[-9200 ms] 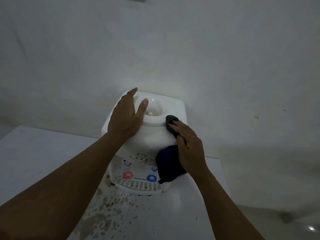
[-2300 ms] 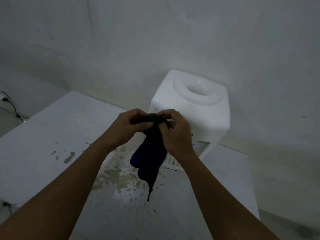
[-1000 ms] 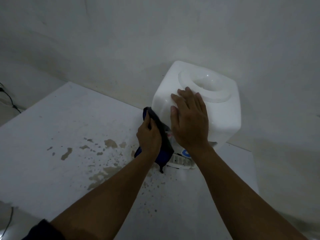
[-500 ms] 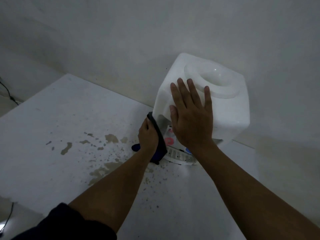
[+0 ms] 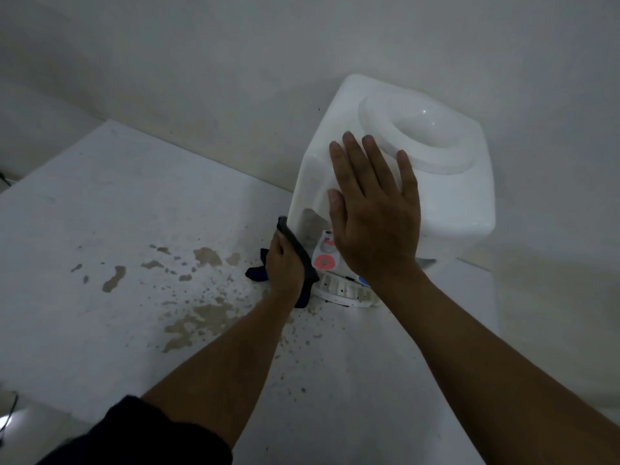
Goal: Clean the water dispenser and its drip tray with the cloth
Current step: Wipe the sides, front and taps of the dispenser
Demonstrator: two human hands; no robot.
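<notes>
A white tabletop water dispenser (image 5: pixel 449 193) stands against the wall at the right, its round bottle well on top. My right hand (image 5: pixel 372 216) lies flat with straight fingers on its front top edge. My left hand (image 5: pixel 285 266) presses a dark blue cloth (image 5: pixel 298 253) against the dispenser's lower left side, fingers wrapped over the cloth. A red tap lever (image 5: pixel 323 261) and a bit of a blue one (image 5: pixel 364 281) show under my right hand. The white slotted drip tray (image 5: pixel 342 293) sticks out at the base, partly hidden by my wrists.
The dispenser sits on a white table (image 5: pixel 100 229) with worn, brownish chipped patches (image 5: pixel 198 317) in front of it. A plain wall rises right behind. A dark cable (image 5: pixel 10 407) shows at the lower left edge, below the table.
Both hands held the cloth in front of the dispenser; then the left hand took it to the dispenser's left side and slid downward, while the right hand settled flat on top.
</notes>
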